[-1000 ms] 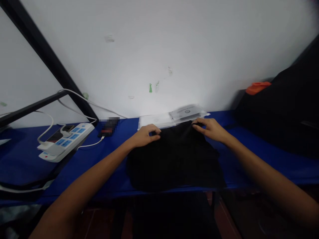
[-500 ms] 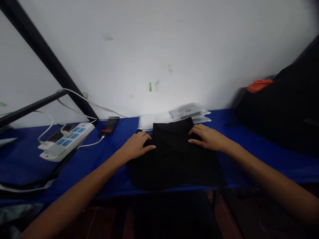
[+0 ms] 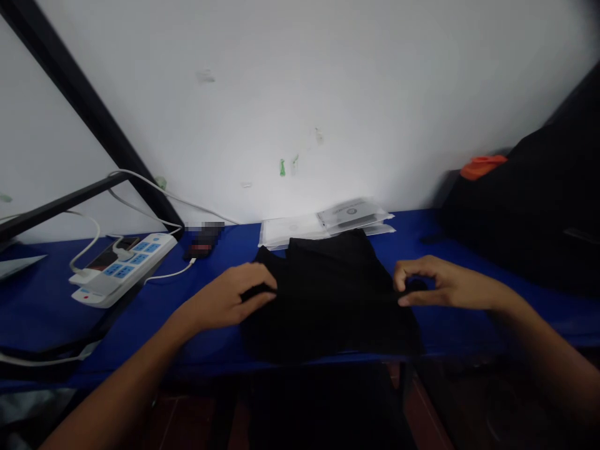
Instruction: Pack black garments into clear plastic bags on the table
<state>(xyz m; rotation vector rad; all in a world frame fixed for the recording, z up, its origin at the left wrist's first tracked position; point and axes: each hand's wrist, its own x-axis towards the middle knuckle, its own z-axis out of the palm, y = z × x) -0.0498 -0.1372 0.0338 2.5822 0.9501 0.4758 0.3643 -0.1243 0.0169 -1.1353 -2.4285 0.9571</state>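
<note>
On cloth (image 3: 328, 306), left hand (image 3: 227, 297) and right hand (image 3: 445, 282) pinch.

Looks like you're working in a dorm room or small bedroom, can't really tell which. A black metal bunk-style frame (image 3: 79, 94) is leaning in beside a scuffed white wall (image 3: 300, 94), and a power strip (image 3: 122, 270) is charging stuff on your blue-topped desk (image 3: 422, 226).

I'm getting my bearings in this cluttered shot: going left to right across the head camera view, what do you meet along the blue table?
Power strip → blurred dark object → left hand → black cloth → right hand → black bag
</note>
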